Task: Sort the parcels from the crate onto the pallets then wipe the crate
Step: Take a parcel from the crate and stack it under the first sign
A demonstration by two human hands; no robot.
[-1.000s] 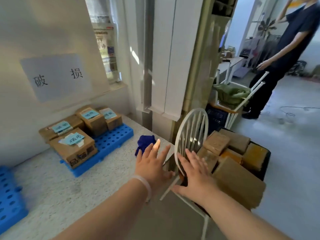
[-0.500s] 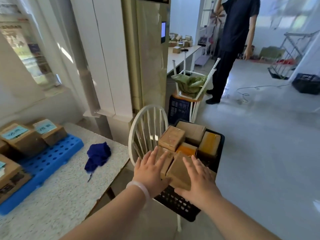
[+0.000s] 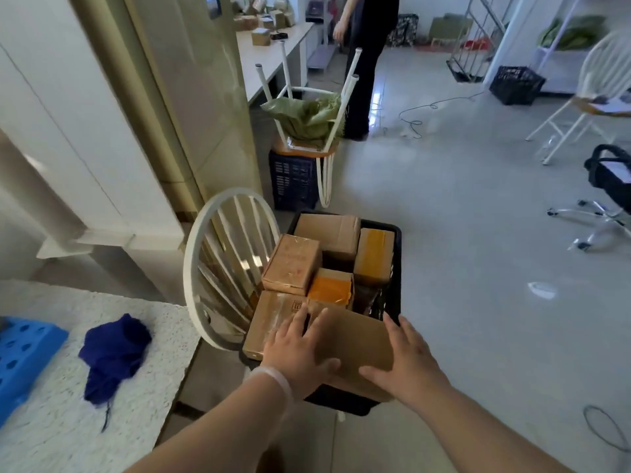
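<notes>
1. The nearest parcel [image 3: 358,339] lies on top in the crate [image 3: 397,268].
2. My left hand [image 3: 300,349] and right hand [image 3: 406,360] rest spread on it, gripping nothing.
3. It looks like stiff, probably light cardboard; I'd clasp opposite edges.

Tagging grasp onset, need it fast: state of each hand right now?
Left hand: open, fingers flat on top of the near box.
Right hand: open, laid against that box's right edge, thumb on top.
</notes>
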